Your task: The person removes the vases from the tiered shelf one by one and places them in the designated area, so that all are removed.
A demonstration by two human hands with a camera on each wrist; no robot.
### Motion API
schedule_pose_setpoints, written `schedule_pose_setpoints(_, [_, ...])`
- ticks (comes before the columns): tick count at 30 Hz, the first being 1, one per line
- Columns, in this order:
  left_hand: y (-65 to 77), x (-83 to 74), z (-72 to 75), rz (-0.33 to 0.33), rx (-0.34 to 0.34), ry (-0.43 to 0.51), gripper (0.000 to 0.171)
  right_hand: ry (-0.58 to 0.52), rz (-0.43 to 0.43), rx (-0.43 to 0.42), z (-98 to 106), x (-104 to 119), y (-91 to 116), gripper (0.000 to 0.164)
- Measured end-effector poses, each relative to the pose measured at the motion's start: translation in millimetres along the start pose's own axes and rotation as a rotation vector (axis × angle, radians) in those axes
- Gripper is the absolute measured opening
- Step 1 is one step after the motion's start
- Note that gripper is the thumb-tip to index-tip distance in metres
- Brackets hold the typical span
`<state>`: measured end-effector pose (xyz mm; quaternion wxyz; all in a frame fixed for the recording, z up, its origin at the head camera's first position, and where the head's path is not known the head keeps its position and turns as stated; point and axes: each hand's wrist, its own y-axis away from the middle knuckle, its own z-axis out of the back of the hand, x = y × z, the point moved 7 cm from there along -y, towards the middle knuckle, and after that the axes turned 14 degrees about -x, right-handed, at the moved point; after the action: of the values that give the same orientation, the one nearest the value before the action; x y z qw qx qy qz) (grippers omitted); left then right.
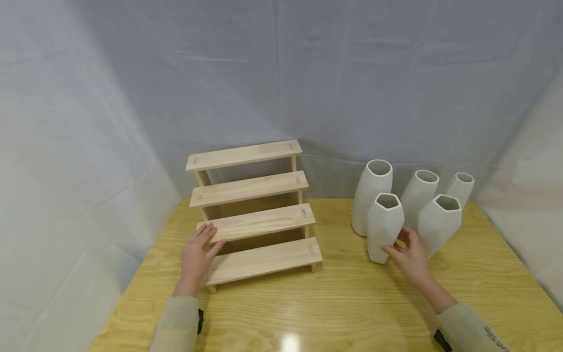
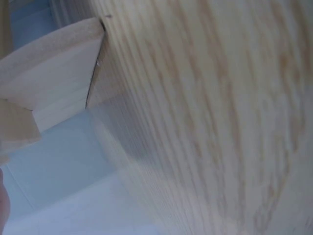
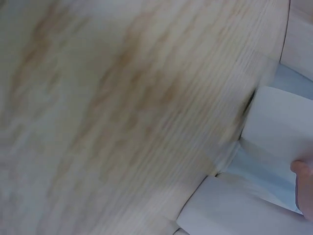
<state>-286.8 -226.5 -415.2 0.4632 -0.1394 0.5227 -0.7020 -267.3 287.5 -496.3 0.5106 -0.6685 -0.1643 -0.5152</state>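
A pale wooden four-step display stand stands left of centre on the table. My left hand rests at its left end, fingers extended over the second board from the bottom and thumb spread toward the lowest one. At the right, my right hand holds the low part of a white faceted vase standing upright at the front of a group. The thumb lies on its near side; the other fingers go behind it, partly hidden. In the right wrist view, the thumb meets the white vase wall.
Around the right hand are more white vases: a tall rounded one behind, a wide angular one to the right, and two farther back. A wood-grain table carries everything. Pale cloth hangs behind and along both sides.
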Motion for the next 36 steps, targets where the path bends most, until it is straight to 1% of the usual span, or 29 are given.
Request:
schedule_pose_setpoints(3, [1.0,0.6,-0.2,0.010,0.005,0.004,0.044,0.013,0.010,-0.003,0.6,6.7,1.4,0.063])
schedule_pose_setpoints(5, [1.2,0.6,-0.1,0.015,0.005,0.007,0.044,0.023,0.004,-0.007,1.2,4.5,1.4,0.064])
schedule_pose_setpoints(6, [1.3,0.7,-0.1,0.016,0.005,0.008,0.045,0.055,0.007,-0.018,1.5,0.0,1.4,0.065])
schedule_pose_setpoints(7, [1.2,0.9,-0.1,0.016,0.004,0.008,0.045,0.059,0.014,-0.017,1.5,-0.1,1.2,0.065])
schedule_pose_setpoints(13, [0.8,1.3,0.0,0.001,-0.006,0.007,0.044,0.042,0.008,-0.027,1.4,6.6,1.5,0.064])
schedule_pose_setpoints(16, [0.6,1.2,0.1,-0.002,-0.006,0.006,0.044,0.046,-0.010,-0.031,0.6,17.3,2.6,0.063])
schedule_pose_setpoints(22, [0.8,2.4,-0.1,0.011,0.001,0.005,0.044,0.046,-0.051,-0.017,-2.1,50.1,6.1,0.061])
schedule_pose_setpoints(25, [0.4,2.8,-0.4,0.017,0.005,0.004,0.044,0.050,-0.090,0.001,-3.1,58.1,6.8,0.061])
schedule_pose_setpoints(29, [-0.2,2.1,0.2,0.017,0.008,-0.001,0.045,0.037,-0.111,0.024,-4.2,59.0,7.5,0.061])
schedule_pose_setpoints(32, [-0.3,1.2,0.6,0.013,0.008,-0.007,0.044,0.017,-0.099,0.028,-4.0,56.3,7.7,0.060])
schedule_pose_setpoints(36, [0.1,0.8,0.5,0.006,0.001,-0.006,0.045,0.018,-0.082,0.022,-2.8,49.7,7.3,0.060])
